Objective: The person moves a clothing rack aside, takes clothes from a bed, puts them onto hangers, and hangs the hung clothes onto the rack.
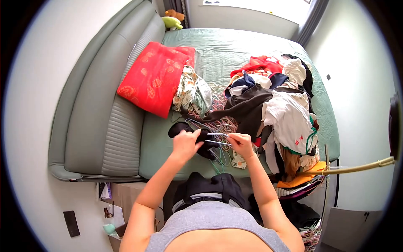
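My left hand (186, 145) is closed on a black garment (179, 128), which lies bunched over the near part of the bed. My right hand (241, 145) pinches the end of a pale clothes hanger (216, 142). The hanger reaches across from my right hand to the black cloth by my left hand. Behind both hands lies a tangle of pink and white hangers (224, 124). A dark brown garment (247, 105) stretches over part of that tangle.
A heap of clothes (287, 117) covers the bed's right side. A red pillow (159, 77) and a patterned cloth (189, 92) lie by the grey headboard (92, 101). At the right, a yellowish pole (361, 167) juts in above folded clothes (302, 182).
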`<state>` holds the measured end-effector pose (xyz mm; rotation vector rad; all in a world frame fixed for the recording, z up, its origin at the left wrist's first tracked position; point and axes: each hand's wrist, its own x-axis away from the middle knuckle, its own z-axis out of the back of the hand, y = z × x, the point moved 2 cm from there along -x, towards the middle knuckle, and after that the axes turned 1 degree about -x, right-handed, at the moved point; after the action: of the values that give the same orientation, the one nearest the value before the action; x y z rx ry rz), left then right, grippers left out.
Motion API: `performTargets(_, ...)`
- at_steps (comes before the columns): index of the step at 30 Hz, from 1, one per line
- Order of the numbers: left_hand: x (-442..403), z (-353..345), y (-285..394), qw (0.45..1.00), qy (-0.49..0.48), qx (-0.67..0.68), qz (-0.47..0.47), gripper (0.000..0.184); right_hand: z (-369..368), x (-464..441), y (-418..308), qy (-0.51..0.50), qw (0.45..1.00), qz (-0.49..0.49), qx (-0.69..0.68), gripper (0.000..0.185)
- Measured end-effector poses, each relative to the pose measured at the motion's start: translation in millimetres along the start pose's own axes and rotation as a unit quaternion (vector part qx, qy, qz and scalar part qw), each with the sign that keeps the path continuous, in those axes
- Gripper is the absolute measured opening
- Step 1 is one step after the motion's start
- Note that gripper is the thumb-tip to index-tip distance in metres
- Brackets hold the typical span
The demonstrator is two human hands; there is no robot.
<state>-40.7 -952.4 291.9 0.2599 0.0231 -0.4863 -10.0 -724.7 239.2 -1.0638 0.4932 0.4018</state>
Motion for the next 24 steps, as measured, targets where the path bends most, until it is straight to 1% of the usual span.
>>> performTargets(2,-4.0,26.9,3.4,0.996,0.052,-0.058,-0.031,0.035,4.1,3.6,-2.8,0.074,0.996,0.033,-0.038,0.011)
performTargets(3,-7.5,36.7,5.1,0.994,0.075,-0.052,-0.059,0.027,5.2,6.0,-5.2,0.072,0.997,0.008,-0.028,0.012)
performTargets(4,-11.9,45.7,4.8,0.974,0.133,-0.07,-0.171,0.022,6.4,8.6,-8.0,0.07,0.997,-0.017,-0.019,0.013)
performTargets(5,-18.2,45.0,-0.7,0.966,0.139,-0.039,-0.214,0.021,7.2,12.0,-11.2,0.067,0.997,-0.042,-0.01,0.015)
performTargets(6,-22.3,38.3,-5.8,0.956,0.144,-0.008,-0.255,0.019,8.9,11.6,-17.0,0.122,0.991,-0.014,0.048,0.016)
performTargets(8,-22.4,19.8,-13.4,0.976,0.078,0.039,-0.201,0.018,8.2,5.0,-31.8,0.225,0.96,0.04,0.165,0.019)
performTargets(9,-21.3,12.9,-15.9,0.982,0.045,0.06,-0.171,0.018,6.7,9.4,-41.1,0.273,0.944,-0.004,0.187,0.02)
performTargets(12,-14.4,2.3,-15.6,0.967,0.145,0.111,-0.18,0.017,-15.6,32.5,-43.0,0.235,0.962,0.012,0.138,0.016)
performTargets(13,-11.4,3.6,-11.5,0.971,0.134,0.123,-0.157,0.017,-26.7,30.5,-52.3,0.159,0.974,0.042,0.157,0.015)
performTargets(14,-9.0,3.4,-7.9,0.967,0.15,0.143,-0.151,0.017,-38.4,28.2,-61.6,0.113,0.98,0.042,0.16,0.02)
performTargets(15,-6.8,2.7,-4.1,0.962,0.167,0.163,-0.145,0.017,-51.4,28.0,-65.8,0.098,0.984,0.02,0.146,0.029)
performTargets(16,-4.6,2.0,-0.9,0.956,0.183,0.184,-0.138,0.017,-62.3,29.2,-64.0,0.075,0.982,0.014,0.173,0.042)
performTargets(18,-0.7,-0.7,4.2,0.948,0.183,0.219,-0.14,0.018,-83.9,42.9,-51.2,-0.003,0.986,-0.093,0.138,0.049)
performTargets(19,0.5,-3.6,5.6,0.941,0.198,0.231,-0.149,0.018,-87.4,46.7,-51.8,-0.061,0.98,-0.178,0.057,0.05)
performTargets(20,1.6,-6.3,6.6,0.933,0.212,0.244,-0.158,0.018,-94.4,57.4,-42.2,-0.053,0.987,-0.13,0.084,0.044)
performTargets(22,2.0,-8.0,3.3,0.936,0.193,0.263,-0.129,0.016,-86.9,76.4,-33.0,-0.115,0.967,-0.142,0.179,0.04)
performTargets(23,1.5,-8.0,1.5,0.938,0.181,0.273,-0.115,0.015,-75.7,90.0,-23.9,-0.111,0.954,-0.167,0.224,0.035)
performTargets(24,0.4,-5.2,1.7,0.925,0.188,0.299,-0.139,0.015,-61.9,106.8,-12.5,-0.084,0.945,-0.184,0.257,0.033)
